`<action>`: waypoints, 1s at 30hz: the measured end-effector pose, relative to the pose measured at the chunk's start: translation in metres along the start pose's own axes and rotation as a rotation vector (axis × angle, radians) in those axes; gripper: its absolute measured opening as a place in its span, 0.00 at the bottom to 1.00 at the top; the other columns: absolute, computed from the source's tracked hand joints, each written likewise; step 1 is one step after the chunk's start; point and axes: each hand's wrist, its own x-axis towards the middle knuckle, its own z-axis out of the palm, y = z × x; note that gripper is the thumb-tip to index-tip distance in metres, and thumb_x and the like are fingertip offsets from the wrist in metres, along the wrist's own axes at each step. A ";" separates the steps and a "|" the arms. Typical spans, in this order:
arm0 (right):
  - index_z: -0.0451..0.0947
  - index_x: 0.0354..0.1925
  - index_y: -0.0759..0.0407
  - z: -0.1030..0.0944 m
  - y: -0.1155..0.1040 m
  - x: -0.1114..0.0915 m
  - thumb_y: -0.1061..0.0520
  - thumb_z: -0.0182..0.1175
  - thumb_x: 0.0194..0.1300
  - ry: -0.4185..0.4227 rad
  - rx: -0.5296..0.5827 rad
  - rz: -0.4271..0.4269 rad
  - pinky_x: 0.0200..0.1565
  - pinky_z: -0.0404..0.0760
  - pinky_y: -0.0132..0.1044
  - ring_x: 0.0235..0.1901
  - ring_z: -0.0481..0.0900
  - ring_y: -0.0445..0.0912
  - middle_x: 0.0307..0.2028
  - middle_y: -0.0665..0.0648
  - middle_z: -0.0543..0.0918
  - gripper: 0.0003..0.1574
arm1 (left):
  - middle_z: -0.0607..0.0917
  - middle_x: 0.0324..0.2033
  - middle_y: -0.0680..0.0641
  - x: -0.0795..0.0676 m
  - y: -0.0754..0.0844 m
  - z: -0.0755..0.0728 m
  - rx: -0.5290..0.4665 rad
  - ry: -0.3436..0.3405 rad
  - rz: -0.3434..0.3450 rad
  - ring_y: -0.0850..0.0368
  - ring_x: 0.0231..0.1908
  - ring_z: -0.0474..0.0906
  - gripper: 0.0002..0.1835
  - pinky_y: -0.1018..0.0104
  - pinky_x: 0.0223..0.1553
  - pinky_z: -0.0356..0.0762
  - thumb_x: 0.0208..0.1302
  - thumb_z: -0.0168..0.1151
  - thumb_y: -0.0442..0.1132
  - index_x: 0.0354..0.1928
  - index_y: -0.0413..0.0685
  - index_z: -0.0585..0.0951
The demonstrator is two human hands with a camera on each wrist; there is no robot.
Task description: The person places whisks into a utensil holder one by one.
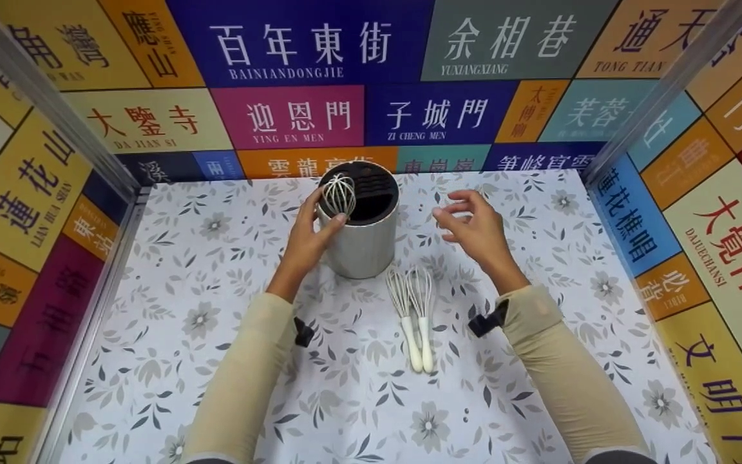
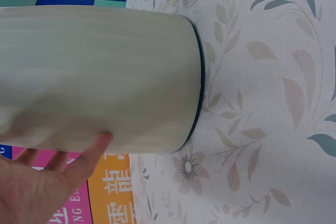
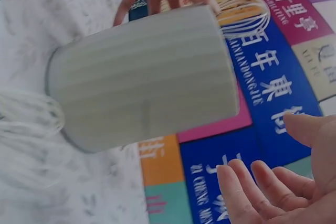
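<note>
A pale grey ribbed utensil holder (image 1: 361, 251) with a black slotted insert (image 1: 377, 205) stands upright at the back of the table. One whisk stands in its left compartment, with the wire head (image 1: 340, 195) up and its handle hidden inside. My left hand (image 1: 308, 240) holds the holder's left side, thumb by the rim and whisk, fingers against the wall. To the holder's right, my right hand (image 1: 479, 229) hovers with loosely bent fingers and nothing in it. Two whisks with cream handles, a left one (image 1: 411, 345) and a right one (image 1: 424, 345), lie side by side in front of the holder.
A white leaf-and-flower cloth (image 1: 197, 386) covers the table. Panels of coloured signs rise at the back (image 1: 287, 116), left and right (image 1: 719, 245), joined by clear corner strips (image 1: 686, 71). Dark wrist mounts (image 1: 488, 320) sit by the beige sleeves.
</note>
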 end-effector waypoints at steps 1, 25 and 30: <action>0.71 0.65 0.54 -0.002 0.005 -0.002 0.37 0.70 0.63 -0.009 -0.006 0.015 0.46 0.89 0.44 0.47 0.87 0.52 0.51 0.61 0.82 0.40 | 0.62 0.77 0.49 0.000 0.001 0.000 0.001 -0.001 0.000 0.52 0.76 0.59 0.40 0.50 0.77 0.58 0.69 0.65 0.57 0.79 0.64 0.60; 0.69 0.67 0.59 0.008 0.089 -0.037 0.38 0.70 0.63 -0.154 0.064 0.291 0.44 0.89 0.50 0.51 0.85 0.61 0.56 0.65 0.79 0.44 | 0.61 0.78 0.47 0.001 -0.002 0.000 -0.037 -0.009 0.013 0.43 0.75 0.60 0.40 0.44 0.75 0.60 0.70 0.65 0.53 0.79 0.60 0.60; 0.70 0.67 0.61 0.014 0.102 -0.044 0.37 0.70 0.63 -0.175 0.035 0.337 0.43 0.90 0.47 0.50 0.86 0.61 0.56 0.66 0.79 0.46 | 0.62 0.77 0.48 0.000 -0.001 0.000 -0.041 0.002 0.012 0.44 0.75 0.61 0.40 0.47 0.75 0.61 0.68 0.66 0.54 0.78 0.62 0.61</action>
